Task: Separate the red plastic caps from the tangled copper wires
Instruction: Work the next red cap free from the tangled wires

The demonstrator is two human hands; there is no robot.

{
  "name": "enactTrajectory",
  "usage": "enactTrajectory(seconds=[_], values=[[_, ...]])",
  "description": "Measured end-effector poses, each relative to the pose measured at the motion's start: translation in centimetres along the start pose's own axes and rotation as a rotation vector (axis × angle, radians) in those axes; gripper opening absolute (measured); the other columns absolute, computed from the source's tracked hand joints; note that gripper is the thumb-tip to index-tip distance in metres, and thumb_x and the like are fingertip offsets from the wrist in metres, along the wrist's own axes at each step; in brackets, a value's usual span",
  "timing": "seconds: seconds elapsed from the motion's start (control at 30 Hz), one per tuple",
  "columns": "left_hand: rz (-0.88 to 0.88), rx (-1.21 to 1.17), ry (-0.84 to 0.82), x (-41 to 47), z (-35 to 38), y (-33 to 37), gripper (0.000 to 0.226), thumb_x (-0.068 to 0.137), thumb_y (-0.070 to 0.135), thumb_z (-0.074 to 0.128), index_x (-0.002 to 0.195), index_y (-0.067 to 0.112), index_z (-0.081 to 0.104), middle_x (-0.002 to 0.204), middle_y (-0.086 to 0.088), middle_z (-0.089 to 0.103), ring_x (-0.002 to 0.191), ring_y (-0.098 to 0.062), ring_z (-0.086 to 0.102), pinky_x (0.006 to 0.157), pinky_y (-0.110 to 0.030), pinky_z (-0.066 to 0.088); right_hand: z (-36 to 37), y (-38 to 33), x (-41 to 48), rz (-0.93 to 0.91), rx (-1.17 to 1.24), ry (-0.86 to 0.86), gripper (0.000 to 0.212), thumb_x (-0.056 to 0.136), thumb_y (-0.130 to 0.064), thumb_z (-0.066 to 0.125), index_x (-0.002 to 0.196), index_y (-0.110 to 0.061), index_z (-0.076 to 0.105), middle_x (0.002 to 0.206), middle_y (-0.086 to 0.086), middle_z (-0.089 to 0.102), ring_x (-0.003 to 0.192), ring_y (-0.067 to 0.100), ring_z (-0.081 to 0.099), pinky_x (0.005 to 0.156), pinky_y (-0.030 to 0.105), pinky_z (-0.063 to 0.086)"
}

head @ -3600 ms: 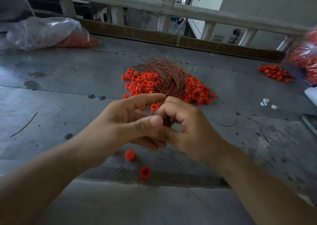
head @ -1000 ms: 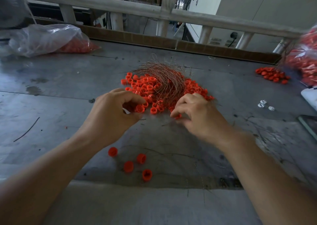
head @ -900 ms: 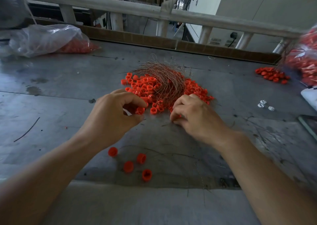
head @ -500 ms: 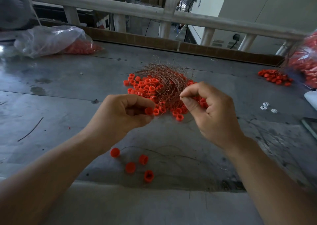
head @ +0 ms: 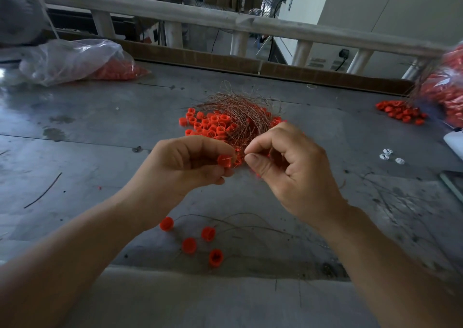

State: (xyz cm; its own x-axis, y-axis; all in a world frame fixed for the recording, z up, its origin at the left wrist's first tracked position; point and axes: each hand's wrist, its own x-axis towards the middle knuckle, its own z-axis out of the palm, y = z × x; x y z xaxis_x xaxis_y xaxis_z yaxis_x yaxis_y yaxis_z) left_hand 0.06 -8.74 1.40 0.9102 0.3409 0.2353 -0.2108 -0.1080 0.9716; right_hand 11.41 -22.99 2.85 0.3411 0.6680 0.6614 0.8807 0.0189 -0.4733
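Head view: the left hand (head: 183, 167) pinches a red cap (head: 223, 160). The right hand (head: 293, 172) pinches thumb to forefinger, apparently on a strand of the copper wires (head: 240, 112) (tangled over the cap pile (head: 210, 126) just beyond). Four loose caps (head: 189, 245) lie nearer on the table (head: 87, 127).

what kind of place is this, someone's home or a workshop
Most likely a small factory or workshop sorting bench: a scuffed metal worktable, a heap of red plastic caps tangled in copper wires, and a clear plastic bag of more caps.
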Motion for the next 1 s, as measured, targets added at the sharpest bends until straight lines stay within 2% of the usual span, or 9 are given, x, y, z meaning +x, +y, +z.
enactTrajectory(seconds=[0.13,0.27,0.43,0.73,0.9,1.0], values=[[0.013,0.032,-0.009,-0.13,0.08,0.27,0.036,0.058,0.018,0.065,0.087,0.038,0.073,0.082,0.005,0.072,0.076,-0.004,0.065,0.069,-0.012,0.049,0.42,0.09,-0.05,0.047,0.012,-0.030,0.007,0.080,-0.014,0.062,0.077,-0.008,0.064,0.072,-0.003,0.054,0.066,0.012,0.050,0.059,0.017,0.041],[0.025,0.043,-0.021,-0.21,0.27,0.51,0.037,0.059,0.018,0.065,0.093,0.031,0.073,0.082,0.006,0.073,0.074,-0.002,0.065,0.067,-0.011,0.049,0.85,-0.07,-0.16,0.044,-0.001,-0.045,0.009,0.081,-0.016,0.061,0.077,-0.008,0.064,0.072,-0.009,0.051,0.066,0.010,0.050,0.059,0.016,0.041],[0.028,-0.003,-0.032,-0.21,0.16,0.34,0.036,0.061,0.014,0.064,0.092,0.031,0.073,0.082,0.005,0.073,0.074,-0.004,0.066,0.066,-0.011,0.050,0.95,-0.04,-0.20,0.055,-0.016,-0.051,0.008,0.081,-0.016,0.059,0.077,-0.010,0.063,0.072,-0.020,0.044,0.065,-0.003,0.045,0.061,0.010,0.038],[0.033,-0.008,-0.068,-0.09,-0.17,0.08,0.034,0.065,0.025,0.070,0.097,0.034,0.072,0.091,-0.003,0.072,0.079,-0.009,0.066,0.069,-0.014,0.050,0.56,0.01,-0.21,0.094,-0.015,-0.067,0.008,0.081,-0.017,0.058,0.076,-0.012,0.061,0.071,-0.016,0.048,0.064,-0.001,0.046,0.061,0.008,0.037],[0.035,0.007,-0.056,-0.10,-0.07,0.05,0.040,0.066,0.018,0.061,0.102,0.034,0.068,0.091,0.003,0.073,0.082,-0.008,0.067,0.070,-0.014,0.050,0.65,-0.08,-0.30,0.101,-0.016,-0.104,0.010,0.081,-0.018,0.057,0.075,-0.010,0.061,0.070,-0.014,0.047,0.062,0.003,0.046,0.059,0.013,0.039],[0.050,0.004,-0.080,-0.16,-0.02,0.14,0.035,0.072,0.015,0.066,0.103,0.033,0.067,0.091,0.004,0.073,0.082,-0.008,0.067,0.070,-0.015,0.050,0.72,-0.09,-0.32,0.112,-0.017,-0.116,0.010,0.080,-0.019,0.057,0.076,-0.011,0.061,0.070,-0.016,0.046,0.062,0.001,0.045,0.058,0.013,0.038]])
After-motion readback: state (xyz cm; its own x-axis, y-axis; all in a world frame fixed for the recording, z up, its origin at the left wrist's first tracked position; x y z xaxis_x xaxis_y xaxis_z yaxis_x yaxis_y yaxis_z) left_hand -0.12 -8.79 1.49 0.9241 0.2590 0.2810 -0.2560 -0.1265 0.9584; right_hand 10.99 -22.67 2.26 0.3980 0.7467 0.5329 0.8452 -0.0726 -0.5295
